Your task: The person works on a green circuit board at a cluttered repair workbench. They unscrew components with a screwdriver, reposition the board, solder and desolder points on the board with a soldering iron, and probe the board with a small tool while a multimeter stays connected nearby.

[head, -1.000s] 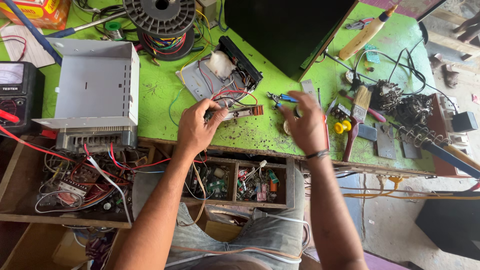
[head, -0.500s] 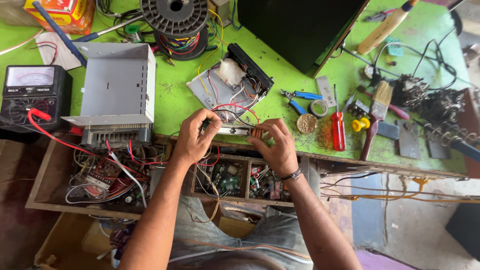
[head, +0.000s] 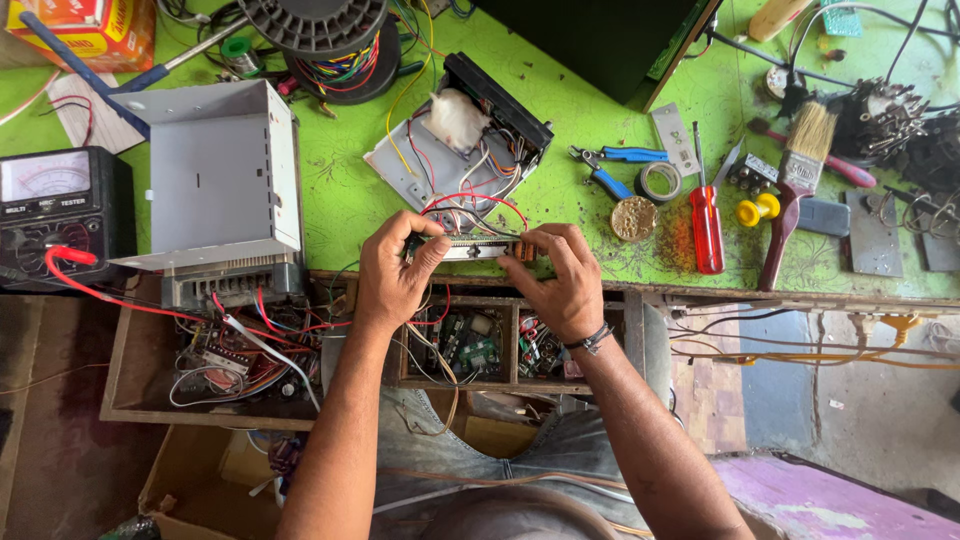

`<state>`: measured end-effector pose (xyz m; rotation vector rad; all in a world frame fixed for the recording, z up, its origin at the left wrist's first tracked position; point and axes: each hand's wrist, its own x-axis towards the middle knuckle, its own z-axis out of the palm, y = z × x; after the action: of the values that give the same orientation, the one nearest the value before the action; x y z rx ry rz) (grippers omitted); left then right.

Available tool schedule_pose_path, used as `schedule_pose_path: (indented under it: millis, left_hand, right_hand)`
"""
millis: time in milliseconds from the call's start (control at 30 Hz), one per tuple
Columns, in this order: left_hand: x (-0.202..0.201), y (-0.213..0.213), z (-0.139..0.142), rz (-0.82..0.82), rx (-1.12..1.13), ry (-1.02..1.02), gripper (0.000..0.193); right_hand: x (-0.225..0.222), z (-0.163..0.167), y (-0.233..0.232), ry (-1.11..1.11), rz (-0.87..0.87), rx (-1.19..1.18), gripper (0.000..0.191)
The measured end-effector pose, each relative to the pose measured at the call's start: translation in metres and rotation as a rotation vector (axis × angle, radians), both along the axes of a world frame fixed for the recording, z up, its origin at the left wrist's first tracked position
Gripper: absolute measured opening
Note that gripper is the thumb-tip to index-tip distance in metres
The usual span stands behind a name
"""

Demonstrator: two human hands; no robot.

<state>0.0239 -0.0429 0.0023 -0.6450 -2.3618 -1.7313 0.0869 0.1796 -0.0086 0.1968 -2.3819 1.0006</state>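
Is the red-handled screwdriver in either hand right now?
No: the red-handled screwdriver lies on the green table, while the left hand and right hand grip a small wired board.

Both hands hold a narrow circuit board at the near edge of a green table: the left hand grips its left end and the right hand its right end, with red and white wires running up to an opened device. A grey metal case and a meter lie to the left. Blue pliers, a red screwdriver and a paintbrush lie to the right.
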Motion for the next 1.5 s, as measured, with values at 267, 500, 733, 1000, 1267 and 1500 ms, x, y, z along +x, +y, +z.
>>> schedule_pose_path:
  millis: [267, 500, 733, 1000, 1267, 1500]
  left_hand:
    - [-0.001, 0.001, -0.002, 0.008, -0.006, 0.002, 0.036]
    - [0.001, 0.003, -0.003, 0.089, -0.059, 0.150, 0.039]
    - [0.034, 0.011, 0.005, 0.287, -0.213, 0.179, 0.068]
    - [0.055, 0.023, -0.007, 0.423, -0.490, 0.022, 0.086]
    - [0.035, 0.023, 0.004, 0.200, 0.046, -0.206, 0.067]
    - [0.003, 0.013, 0.003, -0.080, 0.386, -0.408, 0.067]
  right_hand:
    - [0.000, -0.011, 0.001, 0.046, -0.036, 0.057, 0.043]
    - [0.002, -0.008, 0.004, 0.029, 0.022, 0.082, 0.039]
    - [0.002, 0.007, 0.017, -0.134, 0.172, -0.013, 0.024]
    - [0.006, 0.009, 0.004, -0.086, 0.098, 0.029, 0.026]
    - [-0.005, 0.010, 0.007, -0.175, 0.105, 0.056, 0.041]
    - [-0.027, 0.013, -0.007, -0.277, 0.144, -0.035, 0.072]
